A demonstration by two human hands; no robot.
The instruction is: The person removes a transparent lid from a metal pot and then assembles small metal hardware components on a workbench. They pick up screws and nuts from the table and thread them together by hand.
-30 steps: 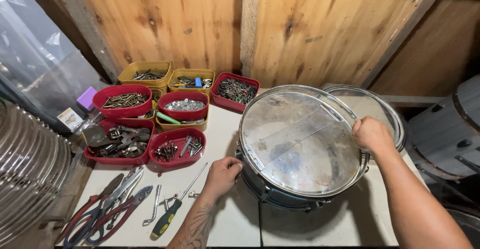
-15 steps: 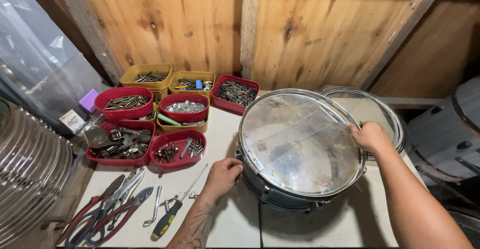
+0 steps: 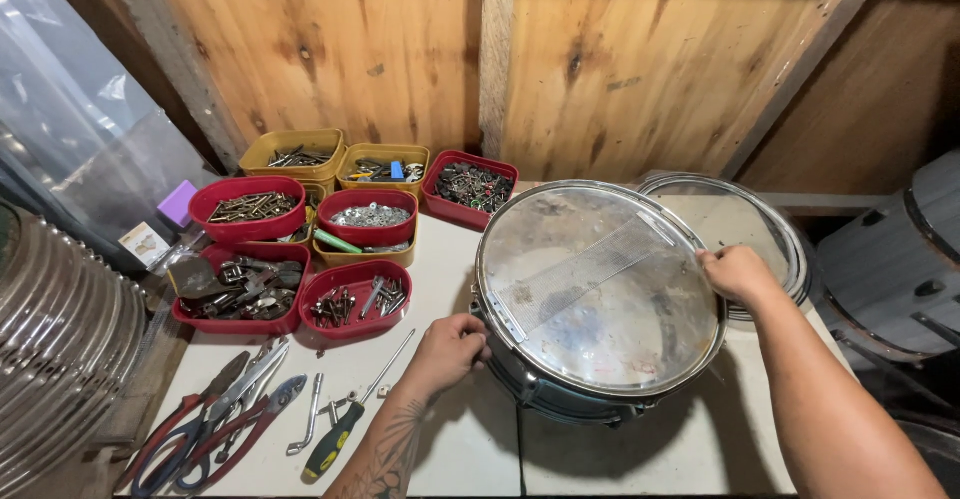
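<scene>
A small purple box (image 3: 178, 202) is sitting at the left edge of the table, just beside the red tubs of screws. A little white card (image 3: 145, 244) with dark marks on it is lying near the purple box, a bit closer to the camera. Clear plastic wrap (image 3: 70, 129) is hanging behind both of them. No screens are showing.
</scene>
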